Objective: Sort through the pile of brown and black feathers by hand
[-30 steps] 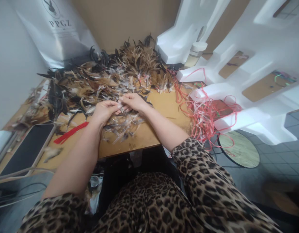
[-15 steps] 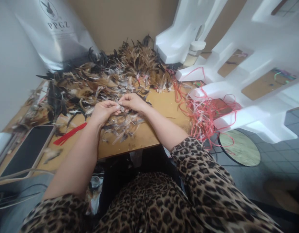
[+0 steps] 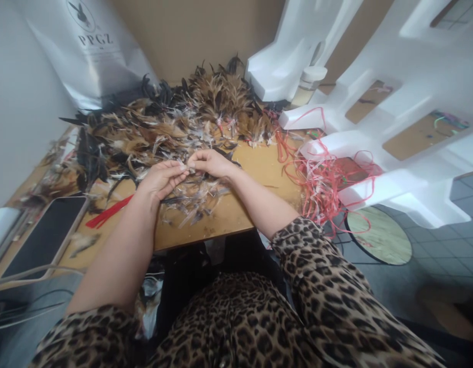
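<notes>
My left hand (image 3: 165, 176) and my right hand (image 3: 210, 163) meet above the near edge of the feather pile. Both are closed in a pinch, fingertips almost touching. Between them is a small pale wisp, which looks like a feather (image 3: 188, 168); most of it is hidden by the fingers. Under and in front of the hands lie loose grey and white feather scraps (image 3: 196, 202) on the wooden table (image 3: 236, 214). Behind spreads a large heap of brown and black feathers (image 3: 136, 130), with tied bunches (image 3: 221, 92) at the back.
Red strips (image 3: 109, 212) and a phone (image 3: 46, 237) lie left of my left forearm. Tangled pink ribbon (image 3: 324, 179) hangs over the right side by white foam packing (image 3: 366, 148). A white-capped jar (image 3: 309, 84) stands behind. A silvery bag (image 3: 94, 56) is at the back left.
My left hand has shifted slightly left and its fingers have straightened a little. My right hand stays nearly in place, still pinching. The view has shifted very slightly.
</notes>
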Demonstrator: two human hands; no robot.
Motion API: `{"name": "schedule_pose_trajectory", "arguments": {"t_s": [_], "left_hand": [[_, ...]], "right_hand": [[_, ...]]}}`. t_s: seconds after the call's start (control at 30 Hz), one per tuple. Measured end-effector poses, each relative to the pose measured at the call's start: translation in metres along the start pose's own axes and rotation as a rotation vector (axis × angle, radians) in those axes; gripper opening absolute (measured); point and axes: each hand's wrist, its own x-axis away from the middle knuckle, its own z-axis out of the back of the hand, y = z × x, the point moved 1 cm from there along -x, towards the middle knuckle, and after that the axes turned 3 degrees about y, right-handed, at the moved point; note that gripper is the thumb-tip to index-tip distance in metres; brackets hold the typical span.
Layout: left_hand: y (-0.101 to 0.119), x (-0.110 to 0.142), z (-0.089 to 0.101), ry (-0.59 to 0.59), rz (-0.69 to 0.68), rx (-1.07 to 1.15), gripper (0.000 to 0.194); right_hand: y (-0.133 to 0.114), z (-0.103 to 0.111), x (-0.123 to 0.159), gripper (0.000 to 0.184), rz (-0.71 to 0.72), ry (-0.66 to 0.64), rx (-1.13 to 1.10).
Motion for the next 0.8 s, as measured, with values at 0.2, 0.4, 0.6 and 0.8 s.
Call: {"name": "schedule_pose_trajectory", "arguments": {"t_s": [0.2,0.4,0.6,0.8], "left_hand": [[-0.002,-0.002,0.001,-0.016,-0.004,-0.038,0.019],[-0.004,-0.001,-0.003,0.023,-0.187,-0.235,0.028],[-0.003,0.001,-0.007,0.074,-0.380,-0.380,0.024],[-0.002,0.003,-0.010,0.124,-0.467,-0.492,0.021]], "right_hand": [[-0.004,0.001,0.002,0.017,0.022,0.026,0.109],[0.000,-0.001,-0.001,0.011,0.080,0.101,0.225],[0.006,0.001,-0.002,0.014,0.142,0.147,0.448],[0.010,0.001,-0.003,0.018,0.131,0.158,0.514]]}}
